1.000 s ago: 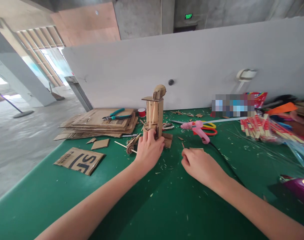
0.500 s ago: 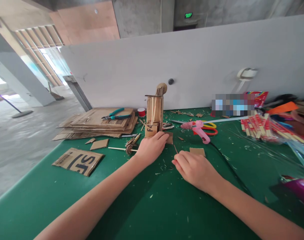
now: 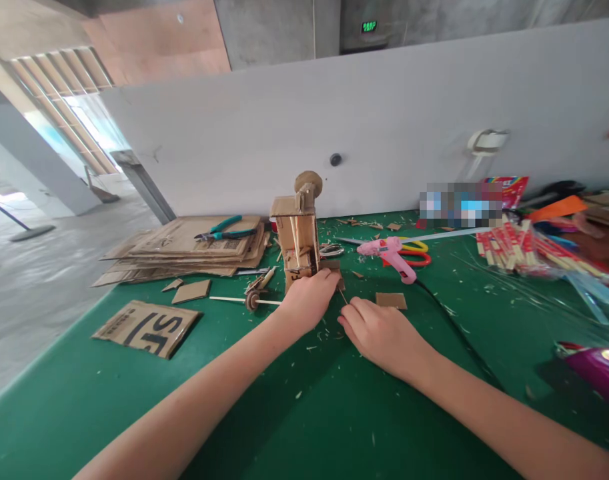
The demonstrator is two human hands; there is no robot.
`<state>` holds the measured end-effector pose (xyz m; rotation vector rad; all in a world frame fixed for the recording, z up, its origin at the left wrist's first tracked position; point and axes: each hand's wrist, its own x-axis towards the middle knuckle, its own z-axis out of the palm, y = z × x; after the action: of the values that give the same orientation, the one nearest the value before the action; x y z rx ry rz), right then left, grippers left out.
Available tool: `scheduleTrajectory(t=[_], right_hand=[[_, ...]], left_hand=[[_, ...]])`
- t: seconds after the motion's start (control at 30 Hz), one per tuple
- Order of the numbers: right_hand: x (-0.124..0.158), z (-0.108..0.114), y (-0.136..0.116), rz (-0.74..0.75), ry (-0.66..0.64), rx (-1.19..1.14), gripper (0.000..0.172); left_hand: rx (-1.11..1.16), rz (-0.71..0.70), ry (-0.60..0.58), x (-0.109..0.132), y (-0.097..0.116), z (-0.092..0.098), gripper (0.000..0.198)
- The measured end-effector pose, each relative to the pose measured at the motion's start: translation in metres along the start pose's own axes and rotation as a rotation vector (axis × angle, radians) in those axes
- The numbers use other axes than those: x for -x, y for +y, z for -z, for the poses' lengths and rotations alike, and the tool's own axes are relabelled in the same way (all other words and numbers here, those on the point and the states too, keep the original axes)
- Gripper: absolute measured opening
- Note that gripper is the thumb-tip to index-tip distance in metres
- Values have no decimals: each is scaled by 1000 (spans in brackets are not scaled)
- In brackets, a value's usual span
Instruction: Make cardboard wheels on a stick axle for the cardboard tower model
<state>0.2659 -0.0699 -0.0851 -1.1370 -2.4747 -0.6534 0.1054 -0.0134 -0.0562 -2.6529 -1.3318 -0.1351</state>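
A tall cardboard structure [image 3: 299, 237] with a round disc on top and thin sticks inside stands in the middle of the green table. My left hand [image 3: 311, 297] is closed on its lower part, where the fingertips are partly hidden. Just to the right, my right hand [image 3: 371, 327] pinches a thin wooden stick [image 3: 343, 295] that points up toward the base of the structure. Left of my left hand lies a stick axle with a small cardboard wheel [image 3: 253, 301].
Stacked cardboard [image 3: 184, 247] carries teal pliers [image 3: 227, 230] at the left. A lettered cardboard piece [image 3: 147, 327] lies nearer. Right are a pink glue gun [image 3: 391, 255] with a black cord, scissors [image 3: 417, 252], and red-and-white packets [image 3: 514, 250].
The cardboard structure has tilted and turned, showing its top panel and open inside more. Both hands keep their grips. The whole view has shifted slightly.
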Motion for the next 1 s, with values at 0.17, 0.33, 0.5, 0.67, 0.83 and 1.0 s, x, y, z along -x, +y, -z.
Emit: scheduleTrajectory(t=[0.17,0.33,0.5,0.67,0.83,1.0], right_hand=[[-3,-1,-2,-167,-196,-43,24],[-4,1,1,-245,-326,-35,35],[-4,1,1,-268,-329,-40,39],[-4,1,1,-263,-326,-65,30],[-5,2,-1,-260,-333,-47,31],[-11,3,-7,-340,-366,-12,40]], left_hand=[[-18,13,1,-4,4,-7,28],[-1,14,10,-4,8,-13,29],[21,38,35,-2,9,-19,34],[52,70,54,-1,11,-18,32],[54,79,40,-1,13,-13,32],[45,99,33,-3,15,-12,29]])
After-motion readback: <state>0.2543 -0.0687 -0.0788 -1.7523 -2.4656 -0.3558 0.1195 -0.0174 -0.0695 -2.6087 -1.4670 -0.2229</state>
